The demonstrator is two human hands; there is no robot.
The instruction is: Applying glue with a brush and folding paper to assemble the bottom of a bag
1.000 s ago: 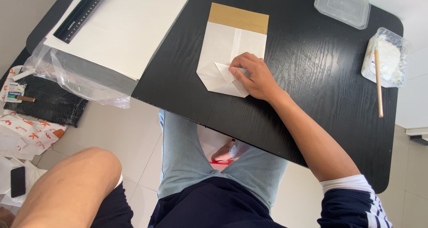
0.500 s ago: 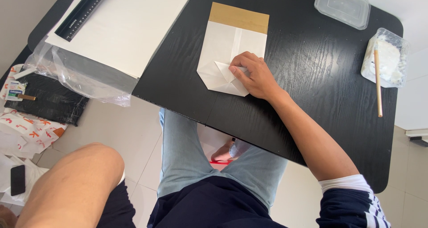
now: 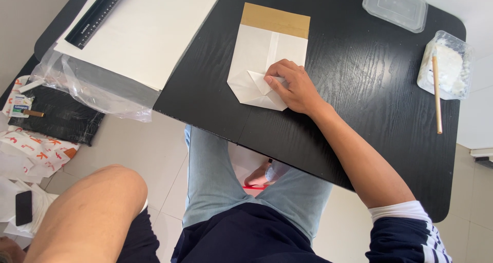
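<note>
On the black wood-grain table (image 3: 359, 88), near its middle, lay a flat white paper bag (image 3: 259, 62) with a tan kraft band across its far end and its near end folded into angled flaps that met in a small triangle. At the bag's five o'clock corner the right hand (image 3: 292, 86) rested palm down, fingers (image 3: 275, 78) curled narrow and pressing the topmost flap flat against the paper; it gripped nothing, only bore down on the crease. Of the left hand nothing showed; only a bare left forearm hung low at seven o'clock of the view, so its state could not be told.

At eleven o'clock from the bag a large smooth white sheet (image 3: 149, 32) lay over crinkled clear plastic film (image 3: 97, 91) that drooped off the table edge, and a long black ruler (image 3: 97, 15) sat slantwise on the sheet. Toward one o'clock stood a shallow clear plastic lid (image 3: 394, 6), rectangular with rounded corners. At three o'clock a clear tub (image 3: 446, 62) held white paste, with a thin wooden stick (image 3: 436, 96) leaning out of it.
</note>
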